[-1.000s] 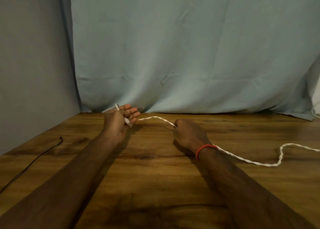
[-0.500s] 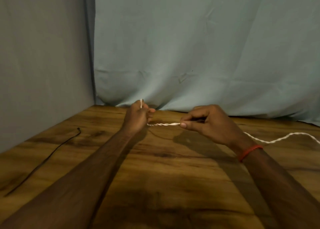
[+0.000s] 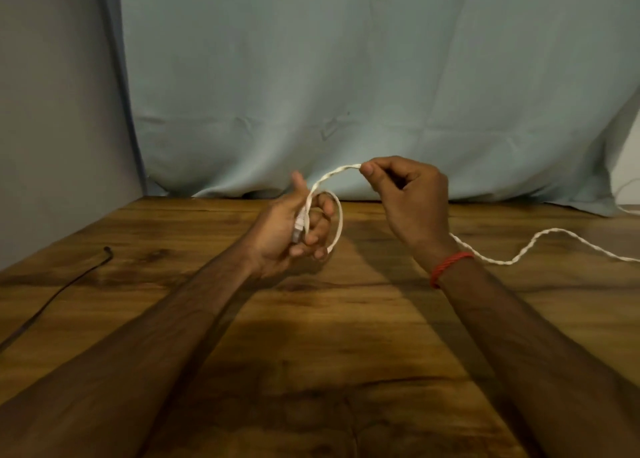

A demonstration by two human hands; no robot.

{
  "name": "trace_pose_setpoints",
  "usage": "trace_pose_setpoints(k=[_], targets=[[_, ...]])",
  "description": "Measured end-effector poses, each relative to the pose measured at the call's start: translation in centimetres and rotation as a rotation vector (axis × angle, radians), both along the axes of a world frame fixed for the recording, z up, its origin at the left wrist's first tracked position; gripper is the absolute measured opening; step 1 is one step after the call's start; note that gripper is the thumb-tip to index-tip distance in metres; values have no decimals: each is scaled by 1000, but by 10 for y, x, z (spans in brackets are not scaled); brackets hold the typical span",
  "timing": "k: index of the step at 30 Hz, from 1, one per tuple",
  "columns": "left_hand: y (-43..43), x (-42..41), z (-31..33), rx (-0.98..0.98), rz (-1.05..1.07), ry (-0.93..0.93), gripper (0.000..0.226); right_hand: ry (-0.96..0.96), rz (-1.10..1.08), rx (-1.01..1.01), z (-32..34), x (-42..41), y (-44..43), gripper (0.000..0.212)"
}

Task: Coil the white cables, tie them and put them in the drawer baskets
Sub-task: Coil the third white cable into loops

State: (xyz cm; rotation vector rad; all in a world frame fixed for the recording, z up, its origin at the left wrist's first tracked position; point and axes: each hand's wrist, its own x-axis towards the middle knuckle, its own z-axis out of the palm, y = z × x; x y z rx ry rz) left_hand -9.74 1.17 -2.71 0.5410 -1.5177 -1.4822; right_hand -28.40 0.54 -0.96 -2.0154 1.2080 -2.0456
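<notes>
First coil: the left hand point(image 3: 287, 232) grips the plug end and one loop of the white cable point(image 3: 341, 220). The right hand point(image 3: 410, 197) pinches the strand, which next needs feeding into that grip.

Single head-worn wide-angle view looks forward and slightly down from the person's eye level, close over the table point(image 3: 311, 371), toward the cloth point(image 3: 346, 76) behind its far edge.

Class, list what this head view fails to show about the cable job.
- White cable: far end cut off by the right edge.
- Its stretch behind the right hand: hidden by the wrist.
- Black cable: cut off by the left edge.
- Drawer baskets: outside the frame.
</notes>
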Motion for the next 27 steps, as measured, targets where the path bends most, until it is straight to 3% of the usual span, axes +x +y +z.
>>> trace_pose_setpoints(k=[3, 6, 12, 14, 16, 20, 24, 27], targets=[[1, 4, 7, 54, -123, 84, 65, 119, -126, 85, -5, -4, -5, 31], [5, 3, 11, 72, -56, 149, 49, 271, -145, 174, -11, -2, -3, 44], [0, 13, 24, 183, -166, 524, 43, 758, -163, 424, -21, -1, -4, 46], [-3, 24, 27, 162, -108, 602, 41, 866, -168, 464, -24, -4, -5, 49], [-7, 32, 27, 164, 10, 663, 37, 951, -162, 486, -25, -6, -3, 36], [-13, 36, 26, 201, 232, 775, 27, 1079, -16, 545, -20, 0, 4, 31], [-22, 32, 20, 128, 523, 593, 21, 1159, 141, 483, -17, 17, 10, 26], [-23, 25, 13, -176, 751, 249, 27, 1151, 243, 389, -12, 31, 22, 23]])
